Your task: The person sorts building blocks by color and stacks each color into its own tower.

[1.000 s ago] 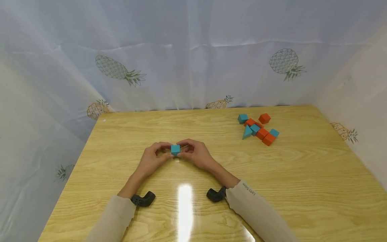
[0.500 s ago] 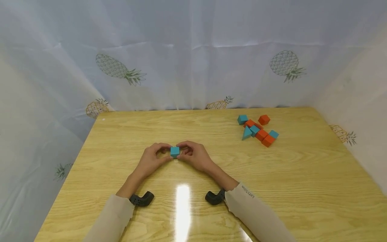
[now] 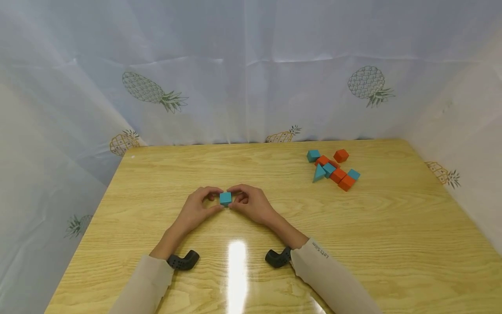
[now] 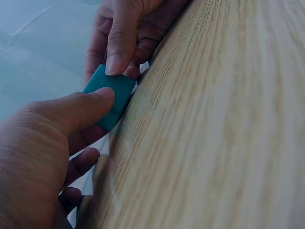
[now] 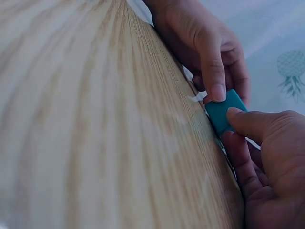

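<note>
Near the middle of the tabletop (image 3: pixel 392 244), between two hands: one turquoise cube (image 3: pixel 225 198), pinched from both sides. We list the left hand (image 3: pixel 196 208) with thumb and forefinger closed on its left side, and the right hand (image 3: pixel 252 204) likewise on its right. Whether the cube's underside touches the wood, we cannot tell.

Change: slight. Over the last second we find the same two-handed pinch; the cube sits a little lower in the head view, partly through camera drift. For the work in hand, we judge this a steadying or fine placing of one piece, with no release yet.

Loose pieces, toward the far right, well apart from the hands: a blue triangular prism (image 3: pixel 319 173) leaning to a point, a far blue cube (image 3: pixel 313 155), and a lone orange-red cube (image 3: pixel 341 155) set off behind the others.

Materials: we note flat, smooth, evenly coloured faces on the cube, its edges crisp; pale yellow wood grain with a glossy streak of reflected light; soft, creased curtain (image 3: pixel 219 104) cloth printed with pineapples; plain cream sleeves (image 3: pixel 333 274), the right one lettered.
</note>
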Demonstrator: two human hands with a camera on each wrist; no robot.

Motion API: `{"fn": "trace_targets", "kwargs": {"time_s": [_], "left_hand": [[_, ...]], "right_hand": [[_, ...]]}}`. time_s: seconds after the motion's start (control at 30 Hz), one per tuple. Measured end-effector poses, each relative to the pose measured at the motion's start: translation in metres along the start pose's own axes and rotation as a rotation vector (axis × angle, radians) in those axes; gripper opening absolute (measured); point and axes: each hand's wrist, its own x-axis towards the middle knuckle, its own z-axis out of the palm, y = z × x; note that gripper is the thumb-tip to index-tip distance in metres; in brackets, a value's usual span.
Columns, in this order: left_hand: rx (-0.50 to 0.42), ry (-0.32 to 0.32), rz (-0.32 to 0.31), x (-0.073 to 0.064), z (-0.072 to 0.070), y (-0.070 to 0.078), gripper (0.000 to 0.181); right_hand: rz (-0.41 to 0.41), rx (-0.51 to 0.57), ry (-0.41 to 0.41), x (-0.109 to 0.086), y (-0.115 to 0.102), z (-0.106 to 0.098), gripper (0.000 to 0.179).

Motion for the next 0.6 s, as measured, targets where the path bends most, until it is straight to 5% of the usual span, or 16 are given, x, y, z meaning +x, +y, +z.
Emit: {"fn": "trace_targets", "kwargs": {"time_s": [0.6], "left_hand": [[0.018, 0.008, -0.018, -0.0002, -0.0009, 0.0008, 0.039]], "right_hand": [[0.001, 0.032, 0.063, -0.0016, -0.0018, -0.0001, 0.037]]}}
